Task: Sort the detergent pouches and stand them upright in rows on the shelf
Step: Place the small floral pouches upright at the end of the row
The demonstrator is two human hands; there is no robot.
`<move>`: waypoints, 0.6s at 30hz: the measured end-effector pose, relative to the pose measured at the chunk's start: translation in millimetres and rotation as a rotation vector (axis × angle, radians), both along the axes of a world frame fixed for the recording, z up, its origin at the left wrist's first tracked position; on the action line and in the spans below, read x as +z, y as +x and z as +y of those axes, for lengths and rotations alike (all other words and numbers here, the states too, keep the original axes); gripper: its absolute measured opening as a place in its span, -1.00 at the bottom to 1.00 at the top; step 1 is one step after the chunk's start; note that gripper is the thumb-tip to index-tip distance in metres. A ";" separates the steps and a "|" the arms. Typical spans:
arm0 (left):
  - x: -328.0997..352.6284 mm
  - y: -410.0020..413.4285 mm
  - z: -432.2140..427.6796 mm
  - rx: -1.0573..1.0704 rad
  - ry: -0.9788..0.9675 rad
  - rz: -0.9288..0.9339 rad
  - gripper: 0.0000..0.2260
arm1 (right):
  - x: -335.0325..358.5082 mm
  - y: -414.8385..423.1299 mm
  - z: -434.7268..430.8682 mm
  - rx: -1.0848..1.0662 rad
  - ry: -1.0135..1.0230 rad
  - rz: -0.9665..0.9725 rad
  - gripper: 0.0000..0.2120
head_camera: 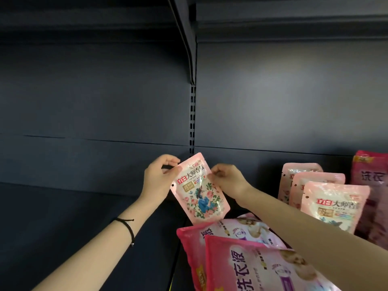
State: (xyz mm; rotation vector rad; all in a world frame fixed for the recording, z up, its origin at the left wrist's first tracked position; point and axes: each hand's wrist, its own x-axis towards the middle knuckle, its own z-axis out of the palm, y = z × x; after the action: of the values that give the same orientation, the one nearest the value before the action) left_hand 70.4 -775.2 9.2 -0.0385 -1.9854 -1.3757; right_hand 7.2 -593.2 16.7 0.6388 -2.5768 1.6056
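Dark shelf (63, 206) bay ahead: we pinched the small pink pouch (199, 192) at both upper edges, left hand (160, 179) & right hand (227, 180) each curled onto it, tilted behind the big pouches (252, 265), prob. to square it before joining the upright row (333, 204) at R.

A small pale pink floral detergent pouch (199, 187), red logo near its top, is held over the dark shelf (84, 217) with its top tilted left, its upper edges pinched by the left hand (160, 177) and right hand (227, 179); just below it, two large deeper-pink laundry liquid pouches (262, 269) overlap in the foreground. To the right, three matching pale pink pouches (333, 206) stand upright, one behind another, beside a taller dark pink pouch (371, 185).
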 end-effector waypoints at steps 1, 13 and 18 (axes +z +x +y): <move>-0.7 1.7 3.9 0.003 0.029 0.020 -0.79 | 0.1 4.0 3.1 -0.014 -0.030 0.017 -0.89; 12.7 38.5 99.8 -0.342 0.288 0.043 -0.70 | 34.5 66.1 79.6 -0.076 -0.563 0.189 -0.92; 10.8 51.5 157.5 -0.359 0.207 0.011 -0.70 | 19.6 93.2 143.7 -0.098 -0.528 0.361 -0.68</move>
State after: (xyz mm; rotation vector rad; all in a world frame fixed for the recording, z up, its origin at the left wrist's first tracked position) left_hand 121.9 -617.8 20.0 -0.3199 -1.8777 -1.7986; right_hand 100.4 -449.5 36.3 0.6603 -1.8010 1.8261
